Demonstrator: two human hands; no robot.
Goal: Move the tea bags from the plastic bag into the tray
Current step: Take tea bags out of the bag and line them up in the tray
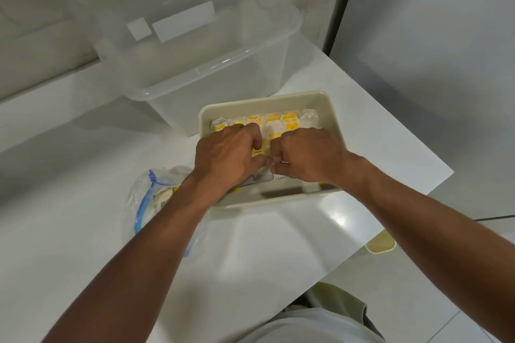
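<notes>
Evidently mid-placement, I worked both hands low inside the beige tray [333,108] on the white surface [264,245]. My left hand [225,153] and right hand [306,159] sat knuckle to knuckle. Their fingers [257,143] were curled, and both thumbs pinched a loose tea bag [263,174] between them near the tray's near wall.

Yellow-and-white tea bags [287,118] stood packed upright in a row against the tray's far wall, just beyond my knuckles. Whether my fingertips touched that row, I could not tell; the hands hid the gap. The plastic bag [145,203], with its blue zip strip, lay on the surface just left of the tray, partly under my left forearm, and a few more packets showed through it. A clear storage bin [195,69] stood behind the tray, close to its far rim.

By my judgement, the step in hand was seating the pinched tea bag in line with those already standing. Doing it well called for keeping the packet upright, sliding it flush against its neighbours, and letting go only once it was wedged. I would also press lightly, since paper sachets crumple and a hard push could topple the row. The left hand was better placed for reaching back into the plastic bag.
</notes>
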